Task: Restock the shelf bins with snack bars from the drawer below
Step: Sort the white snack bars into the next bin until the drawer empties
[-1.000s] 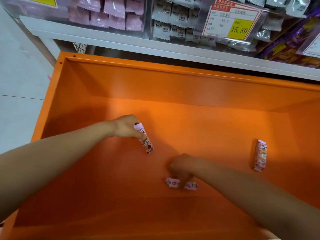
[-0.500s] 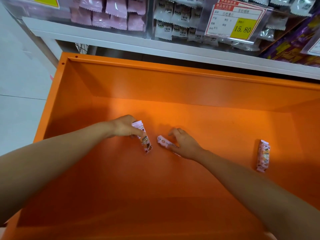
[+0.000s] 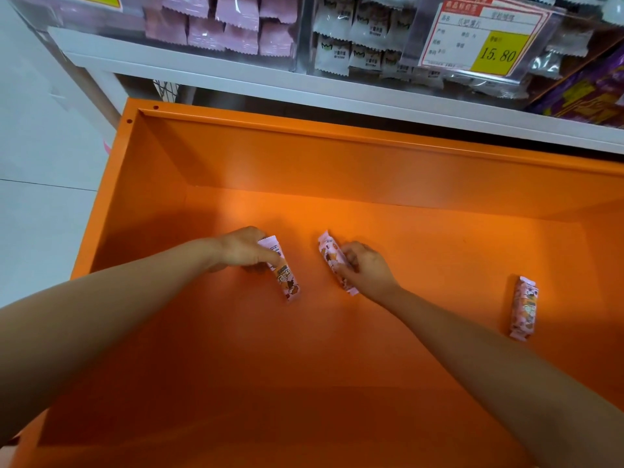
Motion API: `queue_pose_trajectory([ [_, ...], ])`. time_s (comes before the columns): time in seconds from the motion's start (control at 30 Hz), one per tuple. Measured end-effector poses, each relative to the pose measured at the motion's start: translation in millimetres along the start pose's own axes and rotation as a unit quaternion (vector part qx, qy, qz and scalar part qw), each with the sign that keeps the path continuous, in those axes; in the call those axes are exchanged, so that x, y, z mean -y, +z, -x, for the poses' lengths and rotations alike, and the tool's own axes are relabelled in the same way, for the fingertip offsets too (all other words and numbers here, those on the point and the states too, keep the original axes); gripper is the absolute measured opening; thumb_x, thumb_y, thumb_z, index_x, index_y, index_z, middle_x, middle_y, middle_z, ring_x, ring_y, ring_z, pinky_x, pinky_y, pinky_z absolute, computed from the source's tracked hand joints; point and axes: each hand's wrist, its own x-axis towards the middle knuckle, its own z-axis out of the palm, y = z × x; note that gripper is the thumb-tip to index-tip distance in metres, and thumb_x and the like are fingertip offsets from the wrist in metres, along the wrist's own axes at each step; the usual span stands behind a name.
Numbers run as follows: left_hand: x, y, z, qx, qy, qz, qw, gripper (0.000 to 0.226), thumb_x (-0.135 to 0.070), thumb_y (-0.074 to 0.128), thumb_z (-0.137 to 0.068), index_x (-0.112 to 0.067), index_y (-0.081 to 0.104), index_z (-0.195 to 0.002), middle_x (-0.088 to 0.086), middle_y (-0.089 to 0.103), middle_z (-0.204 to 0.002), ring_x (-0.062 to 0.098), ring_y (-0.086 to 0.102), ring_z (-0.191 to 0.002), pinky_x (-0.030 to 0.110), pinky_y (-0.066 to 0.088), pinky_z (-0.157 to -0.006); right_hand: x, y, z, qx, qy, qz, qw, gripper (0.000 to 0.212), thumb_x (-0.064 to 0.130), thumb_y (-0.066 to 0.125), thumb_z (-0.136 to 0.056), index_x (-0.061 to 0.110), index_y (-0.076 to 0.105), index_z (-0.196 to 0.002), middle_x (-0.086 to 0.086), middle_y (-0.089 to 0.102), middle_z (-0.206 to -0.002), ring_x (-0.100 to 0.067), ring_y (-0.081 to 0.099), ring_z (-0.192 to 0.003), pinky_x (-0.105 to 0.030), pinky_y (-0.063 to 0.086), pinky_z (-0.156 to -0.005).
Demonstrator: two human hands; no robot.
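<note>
Orange metal drawer [image 3: 236, 383]: the left hand [image 3: 241, 249] pinches one pink-wrapped snack bar [image 3: 283, 271], and the right hand [image 3: 366, 268] curls round another pink bar [image 3: 332, 258]. A third pink bar [image 3: 523, 309] lies well apart at right, below clear shelf bins [image 3: 337, 32].

Open drawer floor [image 3: 270, 366] nearer the body than both hands. Between left hand [image 3: 241, 249] and right hand [image 3: 368, 270], a gap narrowed by the gripped left bar [image 3: 285, 278] and right bar [image 3: 331, 256]. Well right of the right hand, a loose bar [image 3: 523, 309]. Beyond both hands, back wall [image 3: 337, 163]; above it, overhanging shelf [image 3: 304, 86].
</note>
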Motion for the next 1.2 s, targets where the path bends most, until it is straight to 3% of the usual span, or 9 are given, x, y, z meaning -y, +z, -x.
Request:
queue_pose_trajectory([
  [0.1, -6, 2, 9, 0.01, 0.005, 0.027, 1.0, 0.006, -0.015, 0.067, -0.089, -0.015, 0.062, -0.087, 0.005, 0.067, -0.085, 0.017, 0.06, -0.074, 0.028, 0.048, -0.068, -4, -2, -4, -0.017, -0.004, -0.004, 1.0, 0.032, 0.015, 0.063, -0.092, 0.01, 0.064, -0.123, -0.003, 0.049, -0.095, -0.026, 0.056, -0.093, -0.028, 0.04, -0.077],
  [0.2, -6, 1, 10, 0.004, 0.003, 0.034, 0.999, 0.006, -0.013, 0.066, -0.089, -0.015, 0.062, -0.086, 0.005, 0.066, -0.085, 0.018, 0.059, -0.074, 0.028, 0.047, -0.068, -6, 1, -3, -0.034, 0.01, -0.002, 0.999, 0.044, 0.024, 0.061, -0.094, 0.013, 0.053, -0.136, -0.007, 0.051, -0.109, -0.022, 0.052, -0.104, -0.032, 0.043, -0.089],
  [0.33, -7, 1, 10, -0.001, -0.002, 0.049, 0.999, 0.003, -0.009, 0.062, -0.088, -0.012, 0.062, -0.087, 0.008, 0.065, -0.085, 0.019, 0.06, -0.074, 0.027, 0.047, -0.066, -7, 5, -1, -0.019, 0.02, 0.061, 0.998, 0.071, 0.021, 0.078, -0.074, 0.013, 0.045, -0.135, -0.008, 0.048, -0.124, -0.023, 0.047, -0.114, -0.037, 0.044, -0.089],
  [0.5, -7, 0, 10, -0.006, -0.009, 0.065, 0.998, 0.009, -0.013, 0.063, -0.089, -0.006, 0.065, -0.094, 0.007, 0.064, -0.081, 0.017, 0.057, -0.069, 0.024, 0.045, -0.064, -3, 2, -5, -0.025, 0.018, -0.005, 1.0, 0.053, 0.004, 0.068, -0.08, 0.009, 0.05, -0.129, -0.012, 0.053, -0.12, -0.025, 0.056, -0.103, -0.03, 0.042, -0.077],
  [0.63, -10, 0, 13, -0.026, -0.007, 0.12, 0.992, 0.024, -0.022, 0.067, -0.09, -0.003, 0.067, -0.104, 0.009, 0.071, -0.09, 0.016, 0.063, -0.071, 0.021, 0.048, -0.063, 21, -7, -9, -0.028, -0.02, -0.108, 0.994, 0.05, 0.011, 0.073, -0.083, 0.012, 0.055, -0.13, -0.008, 0.056, -0.122, -0.015, 0.054, -0.105, -0.027, 0.046, -0.086],
  [0.83, -21, -6, 25, -0.052, 0.004, 0.274, 0.96, 0.025, -0.021, 0.061, -0.093, -0.002, 0.063, -0.109, 0.014, 0.074, -0.096, 0.026, 0.072, -0.089, 0.037, 0.057, -0.085, 64, -19, -7, -0.001, -0.062, -0.225, 0.972, 0.047, 0.01, 0.072, -0.086, 0.015, 0.055, -0.129, 0.002, 0.054, -0.117, 0.002, 0.051, -0.104, -0.009, 0.039, -0.085],
  [0.97, -29, -11, 36, -0.042, 0.018, 0.333, 0.942, 0.027, -0.021, 0.058, -0.094, 0.002, 0.06, -0.109, 0.023, 0.073, -0.097, 0.031, 0.073, -0.088, 0.036, 0.061, -0.077, 83, -23, -5, -0.005, -0.099, -0.244, 0.965, 0.046, 0.013, 0.071, -0.087, 0.01, 0.056, -0.131, -0.006, 0.059, -0.125, -0.02, 0.058, -0.114, -0.031, 0.048, -0.094],
  [1.1, -38, -15, 48, -0.06, 0.035, 0.369, 0.927, 0.02, -0.019, 0.056, -0.095, -0.001, 0.061, -0.103, 0.02, 0.073, -0.088, 0.029, 0.073, -0.081, 0.035, 0.062, -0.073, 100, -32, -1, 0.012, -0.095, -0.264, 0.96, 0.058, 0.022, 0.073, -0.083, 0.017, 0.052, -0.136, -0.006, 0.054, -0.132, -0.022, 0.055, -0.119, -0.04, 0.05, -0.098],
  [1.2, -39, -23, 54, -0.08, 0.047, 0.374, 0.923, 0.027, -0.02, 0.058, -0.094, -0.001, 0.06, -0.113, 0.025, 0.07, -0.104, 0.036, 0.071, -0.095, 0.042, 0.059, -0.083, 111, -41, 2, 0.041, -0.102, -0.261, 0.959, 0.063, 0.022, 0.076, -0.083, 0.022, 0.047, -0.139, -0.002, 0.05, -0.133, -0.021, 0.053, -0.123, -0.043, 0.051, -0.098],
])
